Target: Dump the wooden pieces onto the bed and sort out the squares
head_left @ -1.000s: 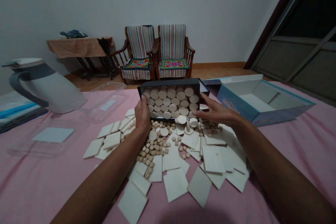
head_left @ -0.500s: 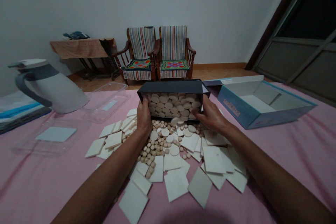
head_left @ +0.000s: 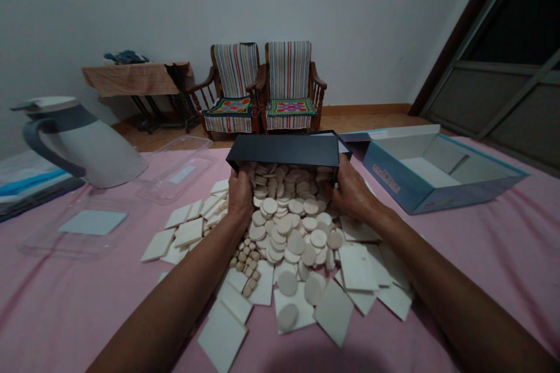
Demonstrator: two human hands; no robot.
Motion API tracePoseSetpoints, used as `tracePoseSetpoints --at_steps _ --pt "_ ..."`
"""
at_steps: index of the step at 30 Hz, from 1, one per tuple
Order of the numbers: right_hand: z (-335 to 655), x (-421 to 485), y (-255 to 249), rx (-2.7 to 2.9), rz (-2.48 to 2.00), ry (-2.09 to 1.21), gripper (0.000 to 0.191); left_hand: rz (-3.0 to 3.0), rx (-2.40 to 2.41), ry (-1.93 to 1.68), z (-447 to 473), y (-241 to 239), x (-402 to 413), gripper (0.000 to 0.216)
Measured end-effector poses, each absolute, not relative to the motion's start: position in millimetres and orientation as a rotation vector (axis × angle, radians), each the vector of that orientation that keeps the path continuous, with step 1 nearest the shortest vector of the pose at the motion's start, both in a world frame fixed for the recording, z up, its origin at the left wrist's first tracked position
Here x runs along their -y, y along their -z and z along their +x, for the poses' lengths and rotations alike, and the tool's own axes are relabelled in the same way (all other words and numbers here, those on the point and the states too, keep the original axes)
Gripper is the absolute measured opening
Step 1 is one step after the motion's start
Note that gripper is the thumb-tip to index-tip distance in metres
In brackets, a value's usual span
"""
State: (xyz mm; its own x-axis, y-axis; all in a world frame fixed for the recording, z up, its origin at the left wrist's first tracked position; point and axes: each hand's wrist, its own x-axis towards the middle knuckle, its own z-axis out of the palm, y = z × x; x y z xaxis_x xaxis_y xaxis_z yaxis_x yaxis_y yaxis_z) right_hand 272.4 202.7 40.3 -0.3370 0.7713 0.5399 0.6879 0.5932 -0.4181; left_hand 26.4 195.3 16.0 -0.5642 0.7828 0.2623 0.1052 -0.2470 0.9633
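- While both hands hold it low over a heap of wooden pieces, the dark box (head_left: pixel 284 150) sits at the centre, tipped with its open side toward the wearer.
- Left hand (head_left: pixel 240 193): its grip is clamped on the box's left end, thumb near the front edge.
- Right hand (head_left: pixel 352 192): its grip is clamped on the right end, fingers partly hidden by the box.
- Pale round discs (head_left: pixel 294 221) fill the box's mouth and spread from it in a thick pile toward the wearer; a few nearest ones look blurred. How many remain inside is hidden.
- Small wooden cubes (head_left: pixel 247 257) show beside the left forearm, at the pile's edge.
- Square wooden tiles (head_left: pixel 222 335) lie around and partly under the discs, on a pink sheet (head_left: pixel 464 280).
- Just behind the box's right end, a dark-edged piece (head_left: pixel 346 148) shows a white inside.
- Farther right, a blue box (head_left: pixel 396 186) stands open, its pale interior holding nothing visible.
- To the left lie two clear plastic trays (head_left: pixel 65 252), each with a pale rectangle showing in it.
- Beside them stands a grey-handled jug (head_left: pixel 102 151), contents hidden.
- Beyond the sheet, two wooden chairs (head_left: pixel 289 73) carry striped covers.
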Motion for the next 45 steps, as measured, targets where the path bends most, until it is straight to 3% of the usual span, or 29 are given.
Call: tracePoseSetpoints --at_steps 6,13,27,41,45 --pt "283.5 -195.7 -63.5 2.206 -1.284 -0.316 0.058 1.081 -1.513 -1.886 26.9 -18.6 -194.0 0.048" --pt "269.7 -187.3 -65.4 2.1 -1.501 -0.096 0.039 1.083 -1.548 -1.893 28.0 -23.5 -190.7 0.041" --pt "272.9 -178.5 -62.6 1.926 -1.454 -0.003 0.051 1.207 -1.649 -1.791 30.7 -25.5 -176.4 0.033" --pt "282.9 -155.6 -74.0 1.852 -1.396 0.231 0.051 1.355 -1.687 -1.405 22.4 -37.7 -132.0 0.064" --pt "284.8 -157.4 -72.4 1.838 -1.388 0.22 0.05 1.416 -1.721 -1.364 19.4 -34.0 -133.3 0.065"
